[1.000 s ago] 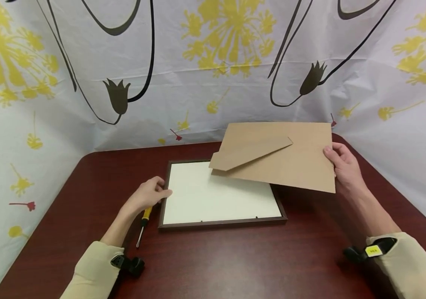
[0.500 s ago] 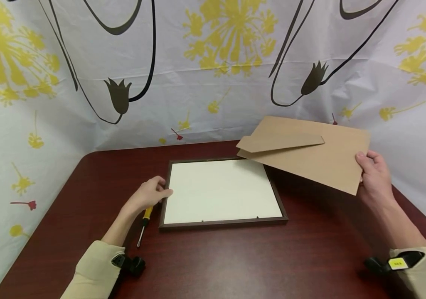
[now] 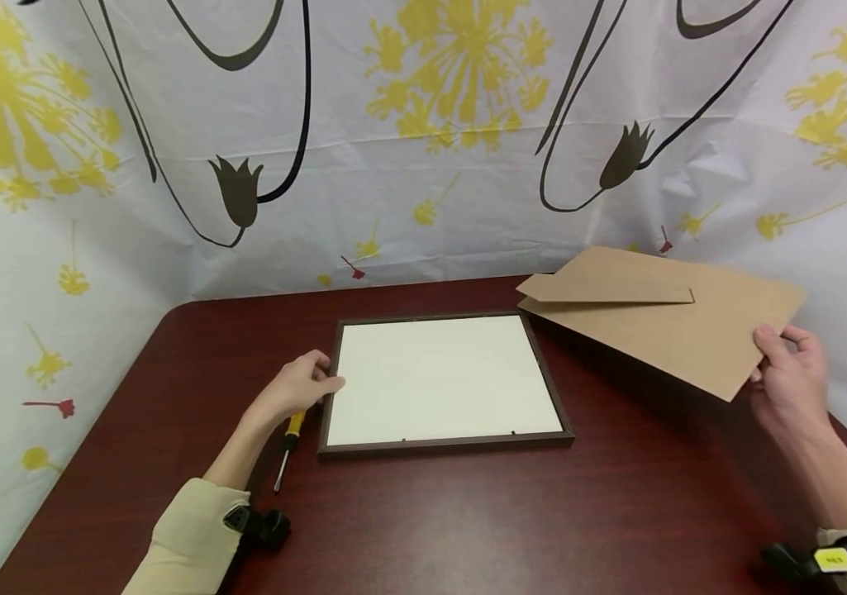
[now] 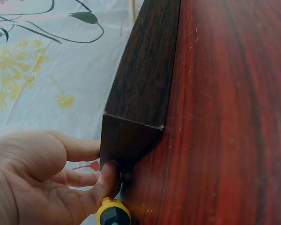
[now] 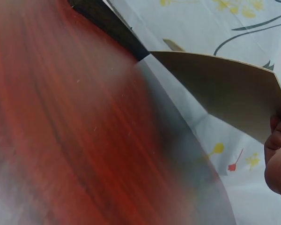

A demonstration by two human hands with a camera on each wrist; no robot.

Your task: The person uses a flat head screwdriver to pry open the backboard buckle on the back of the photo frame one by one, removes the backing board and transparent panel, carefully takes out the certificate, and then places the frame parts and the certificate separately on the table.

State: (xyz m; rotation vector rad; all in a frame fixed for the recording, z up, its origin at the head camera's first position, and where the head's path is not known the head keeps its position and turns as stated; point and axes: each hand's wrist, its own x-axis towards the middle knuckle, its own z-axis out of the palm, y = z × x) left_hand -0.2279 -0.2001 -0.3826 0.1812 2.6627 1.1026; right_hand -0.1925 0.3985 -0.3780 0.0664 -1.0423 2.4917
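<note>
The right grip has moved farther right, pinching the right edge of the cardboard, tilted above the desk, 1 flap on top. The left grip pinches the left edge of the frame, flat on the desk, 1 screwdriver just beside it.

Head view: even, moderate light; soft glare on surface, dark shadow beneath board. Right wrist: hazy reflections, lower part blurred, board underside shaded. Left wrist: frame dark.
</note>
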